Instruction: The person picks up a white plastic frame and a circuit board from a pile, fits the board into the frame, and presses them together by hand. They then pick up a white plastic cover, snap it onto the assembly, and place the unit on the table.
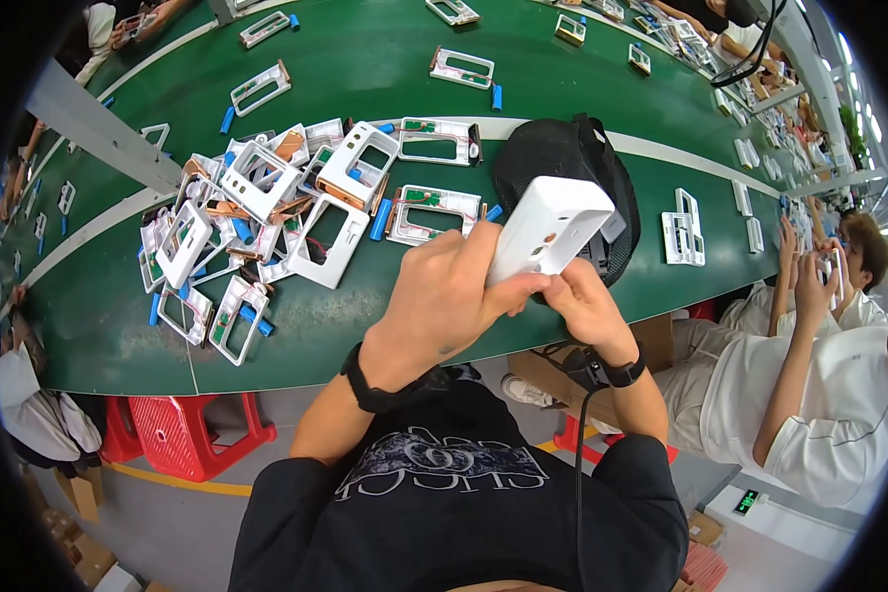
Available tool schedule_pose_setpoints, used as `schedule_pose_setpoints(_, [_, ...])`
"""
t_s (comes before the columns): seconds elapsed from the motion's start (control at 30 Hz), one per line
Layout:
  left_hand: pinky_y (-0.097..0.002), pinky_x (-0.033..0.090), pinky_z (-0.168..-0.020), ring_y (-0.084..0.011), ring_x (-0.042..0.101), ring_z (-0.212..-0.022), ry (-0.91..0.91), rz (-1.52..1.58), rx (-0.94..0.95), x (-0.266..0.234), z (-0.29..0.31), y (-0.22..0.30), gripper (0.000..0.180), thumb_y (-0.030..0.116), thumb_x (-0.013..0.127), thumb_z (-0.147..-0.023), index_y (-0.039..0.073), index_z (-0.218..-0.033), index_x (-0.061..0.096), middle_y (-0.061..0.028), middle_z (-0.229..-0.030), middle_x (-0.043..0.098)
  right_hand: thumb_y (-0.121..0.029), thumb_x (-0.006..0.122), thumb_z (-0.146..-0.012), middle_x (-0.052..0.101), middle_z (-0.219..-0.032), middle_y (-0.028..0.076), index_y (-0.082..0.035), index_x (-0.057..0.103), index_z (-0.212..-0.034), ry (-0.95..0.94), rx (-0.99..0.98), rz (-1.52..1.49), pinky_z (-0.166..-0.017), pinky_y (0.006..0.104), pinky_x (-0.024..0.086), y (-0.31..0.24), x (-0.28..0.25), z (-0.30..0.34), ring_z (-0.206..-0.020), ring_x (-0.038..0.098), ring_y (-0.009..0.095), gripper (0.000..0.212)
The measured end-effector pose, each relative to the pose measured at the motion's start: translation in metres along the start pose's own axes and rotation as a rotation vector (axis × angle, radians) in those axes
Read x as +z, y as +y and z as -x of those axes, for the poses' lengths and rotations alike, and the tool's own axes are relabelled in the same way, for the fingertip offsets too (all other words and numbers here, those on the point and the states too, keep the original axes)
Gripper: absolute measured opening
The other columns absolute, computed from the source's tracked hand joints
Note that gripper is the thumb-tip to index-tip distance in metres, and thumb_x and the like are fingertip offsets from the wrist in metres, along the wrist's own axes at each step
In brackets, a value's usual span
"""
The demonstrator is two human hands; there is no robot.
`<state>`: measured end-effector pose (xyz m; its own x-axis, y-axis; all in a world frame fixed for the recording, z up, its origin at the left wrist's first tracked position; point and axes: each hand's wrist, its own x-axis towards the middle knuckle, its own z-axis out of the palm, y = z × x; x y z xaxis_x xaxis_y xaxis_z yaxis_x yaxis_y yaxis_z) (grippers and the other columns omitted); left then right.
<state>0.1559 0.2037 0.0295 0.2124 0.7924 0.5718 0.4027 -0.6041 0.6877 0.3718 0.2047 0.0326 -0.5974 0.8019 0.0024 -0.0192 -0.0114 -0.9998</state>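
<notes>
A white plastic housing (543, 222) with small holes in its face is held up in front of me, tilted. My left hand (444, 296) grips it, fingers wrapped round its left side. My right hand (590, 314) is closed at its lower right edge, thumb and fingers pinching there; the fingertips are partly hidden. Left of my hands lies a heap of white frames (266, 197) with copper-coloured strips, red wires and blue cylindrical cells. Two similar frames with green circuit boards lie just beyond my left hand, the nearer one (434, 214) beside a blue cell (381, 219).
Behind the housing sits a black mesh bag (622, 187) on the green table (335, 340). Two white shells (683, 227) lie to its right. A grey metal post (104, 123) rises at left. Red stools (192, 434) stand below the edge. A co-worker in white (809, 395) works at right.
</notes>
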Motion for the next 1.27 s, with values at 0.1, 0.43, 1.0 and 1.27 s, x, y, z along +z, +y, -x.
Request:
schedule_pose_setpoints(0.1, [-0.0392, 0.047, -0.048, -0.0304, 0.063, -0.054, 0.014, -0.03, -0.043, 0.0, 0.005, 0.003, 0.048, 0.041, 0.079, -0.083, -0.001, -0.09, 0.058, -0.0136, -0.059, 0.059, -0.034, 0.053, -0.105, 0.067, -0.105, 0.008, 0.004, 0.057, -0.123, 0.122, 0.07, 0.206, -0.081, 0.0314, 0.052, 0.001, 0.002, 0.003, -0.089, 0.065, 0.015, 0.043])
schedule_pose_setpoints(0.43, [-0.0339, 0.048, -0.054, -0.0248, 0.062, -0.06, 0.059, 0.112, 0.012, 0.009, 0.013, 0.008, 0.042, 0.027, 0.083, -0.081, -0.001, -0.103, 0.062, -0.012, -0.076, 0.065, -0.033, 0.064, -0.1, 0.069, -0.11, 0.007, 0.003, 0.062, -0.122, 0.238, 0.018, -0.109, -0.081, 0.029, 0.051, 0.042, 0.004, 0.009, -0.095, 0.063, 0.012, 0.043])
schedule_pose_setpoints(1.0, [-0.0347, 0.047, -0.069, -0.0245, 0.057, -0.071, -0.176, 0.005, 0.246, -0.025, 0.014, -0.016, 0.047, 0.041, 0.081, -0.08, 0.005, -0.106, 0.066, -0.007, -0.076, 0.059, -0.021, 0.084, -0.075, 0.068, -0.101, 0.012, -0.002, 0.067, -0.111, 0.166, -0.366, 1.037, -0.075, 0.0381, 0.054, -0.035, 0.022, 0.008, -0.087, 0.067, 0.029, 0.045])
schedule_pose_setpoints(1.27, [-0.0389, 0.049, -0.073, -0.0253, 0.057, -0.085, 0.242, 0.438, 0.057, 0.024, 0.044, -0.022, 0.055, 0.059, 0.062, -0.093, 0.011, -0.12, 0.064, -0.0068, -0.101, 0.061, -0.032, 0.079, -0.082, 0.069, -0.103, 0.014, -0.002, 0.064, -0.115, 0.249, -0.333, 0.775, -0.078, 0.0373, 0.053, -0.014, 0.045, 0.002, -0.091, 0.066, 0.034, 0.047])
